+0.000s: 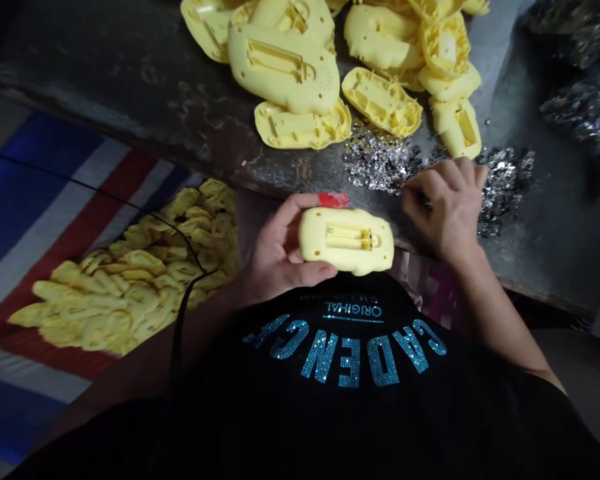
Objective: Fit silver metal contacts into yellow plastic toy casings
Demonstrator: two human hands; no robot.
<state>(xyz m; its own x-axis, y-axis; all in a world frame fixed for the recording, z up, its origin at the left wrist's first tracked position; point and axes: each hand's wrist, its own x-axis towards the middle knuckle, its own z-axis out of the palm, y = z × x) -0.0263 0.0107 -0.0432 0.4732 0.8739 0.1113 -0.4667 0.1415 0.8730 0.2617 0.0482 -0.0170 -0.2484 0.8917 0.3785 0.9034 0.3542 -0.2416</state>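
My left hand (280, 250) is closed around one end of a pale yellow plastic casing (347, 241), holding it just in front of my shirt. The casing's open battery compartment faces up. Red tape or cloth wraps a fingertip of that hand. My right hand (450, 207) is at the table edge, between two heaps of small shiny metal pieces. Its fingers are curled together, and whatever they pinch is hidden. One heap of metal pieces (380, 163) lies left of it, and more metal contact pieces (507, 180) lie to its right.
Several yellow casing halves (285, 67) are piled along the far side of the dark table (145, 87). Clear bags (587, 100) sit at the right. On a striped sheet (80, 180) at lower left lies a large heap of yellow parts (145, 273), crossed by a black cord (183, 307).
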